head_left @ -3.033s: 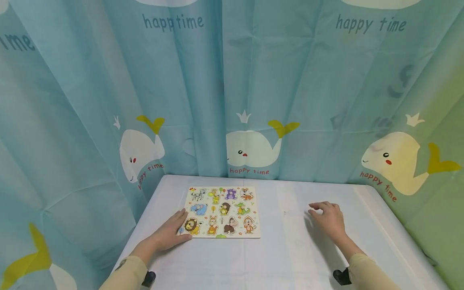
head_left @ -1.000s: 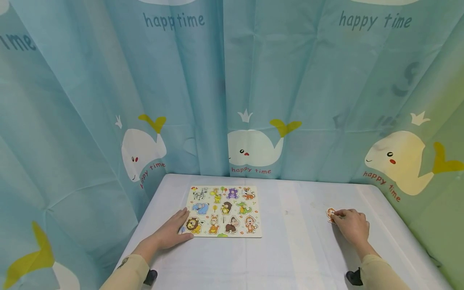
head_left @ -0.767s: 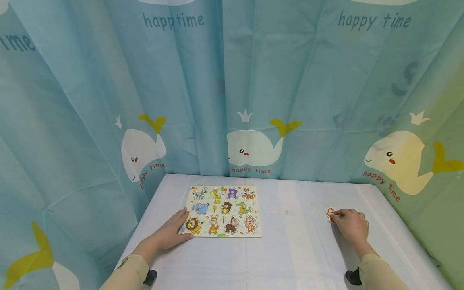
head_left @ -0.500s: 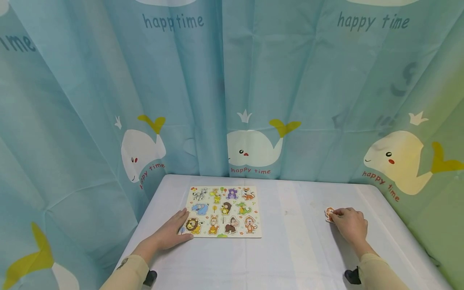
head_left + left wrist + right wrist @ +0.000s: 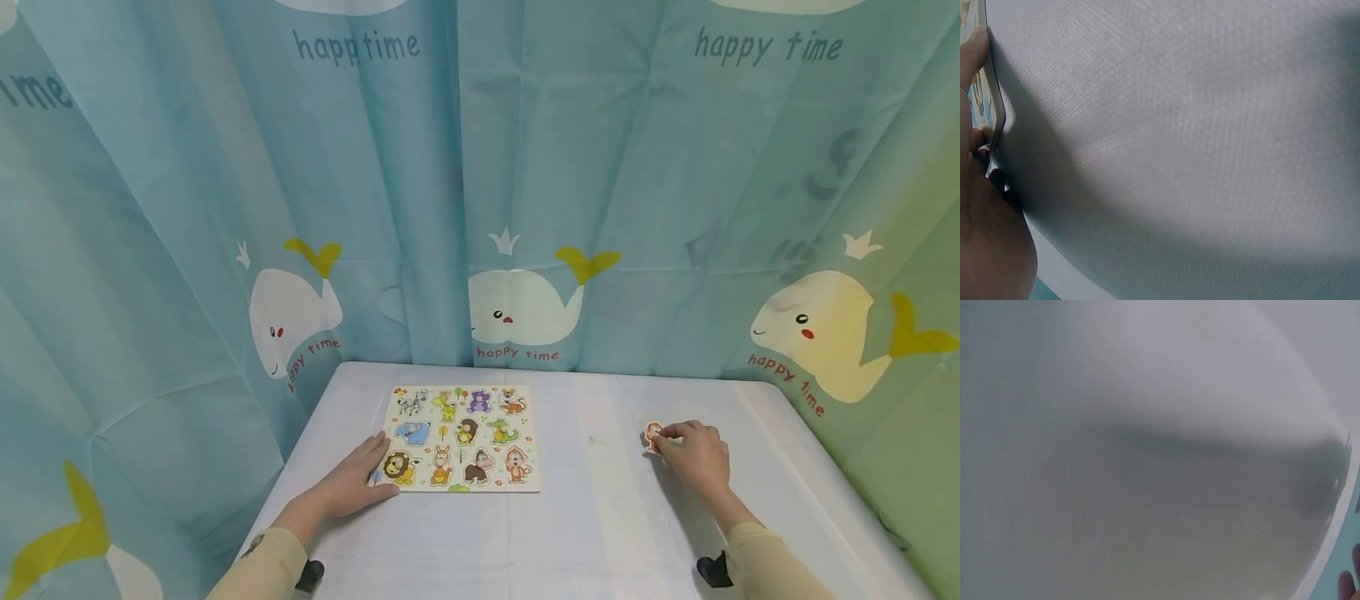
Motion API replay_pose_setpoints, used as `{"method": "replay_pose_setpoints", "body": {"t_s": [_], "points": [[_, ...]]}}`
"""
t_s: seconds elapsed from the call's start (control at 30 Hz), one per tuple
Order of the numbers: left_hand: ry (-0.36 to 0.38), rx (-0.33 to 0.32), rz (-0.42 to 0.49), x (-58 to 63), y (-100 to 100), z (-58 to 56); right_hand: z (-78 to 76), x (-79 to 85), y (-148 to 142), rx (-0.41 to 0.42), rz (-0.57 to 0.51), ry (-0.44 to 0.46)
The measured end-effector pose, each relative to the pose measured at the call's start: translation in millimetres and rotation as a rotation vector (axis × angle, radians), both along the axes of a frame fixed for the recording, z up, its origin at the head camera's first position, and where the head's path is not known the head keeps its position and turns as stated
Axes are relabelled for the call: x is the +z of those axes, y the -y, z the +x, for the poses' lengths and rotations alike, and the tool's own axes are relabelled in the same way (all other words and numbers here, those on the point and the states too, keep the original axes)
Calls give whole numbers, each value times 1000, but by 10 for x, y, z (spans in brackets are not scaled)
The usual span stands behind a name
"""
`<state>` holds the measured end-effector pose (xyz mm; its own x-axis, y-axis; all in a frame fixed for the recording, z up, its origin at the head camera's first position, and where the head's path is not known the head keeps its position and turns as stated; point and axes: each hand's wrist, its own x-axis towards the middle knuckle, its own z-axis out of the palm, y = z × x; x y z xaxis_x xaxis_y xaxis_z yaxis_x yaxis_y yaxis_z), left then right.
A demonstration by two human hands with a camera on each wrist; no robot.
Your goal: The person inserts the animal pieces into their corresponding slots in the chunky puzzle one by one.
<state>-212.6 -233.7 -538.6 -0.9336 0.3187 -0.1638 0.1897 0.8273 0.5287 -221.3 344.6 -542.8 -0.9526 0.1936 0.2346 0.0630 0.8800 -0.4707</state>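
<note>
My right hand [image 5: 701,458] pinches a small puzzle piece [image 5: 651,437], orange-brown with a white edge and seemingly a monkey, above the right part of the table. Fingertips cover part of it. To the left lies a pale puzzle board [image 5: 457,492] with rows of colourful animals, among them a lion, a zebra and a crocodile. My left hand [image 5: 352,475] rests at the board's near-left corner, fingers along the left edge and thumb at the front edge. In the left wrist view the board [image 5: 991,94] shows at the far left beside the thumb. Only fingertips [image 5: 1347,586] show in the right wrist view.
A white cloth [image 5: 570,542] covers the table. Behind it and at both sides hangs a blue-green curtain [image 5: 525,167] with whales printed on it. A dark wrist strap part [image 5: 712,571] shows at the right sleeve, another [image 5: 310,575] at the left.
Three seconds ago no piece was visible in my right hand; one second ago it held the piece farther right. Since then hand and piece have moved left. My left hand has stayed at the board.
</note>
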Motion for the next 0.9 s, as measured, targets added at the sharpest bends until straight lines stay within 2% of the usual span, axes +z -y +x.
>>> {"method": "replay_pose_setpoints", "body": {"t_s": [0.27,0.7,0.9], "points": [[-5,1,-3,-9,0,3,-36,50,304,75,1,-15],[-14,-15,10,-12,14,-7,-88,10,793,201,-4,-71],[-6,-1,-7,-21,3,-12,-93,1,1056,234,7,-80]]}}
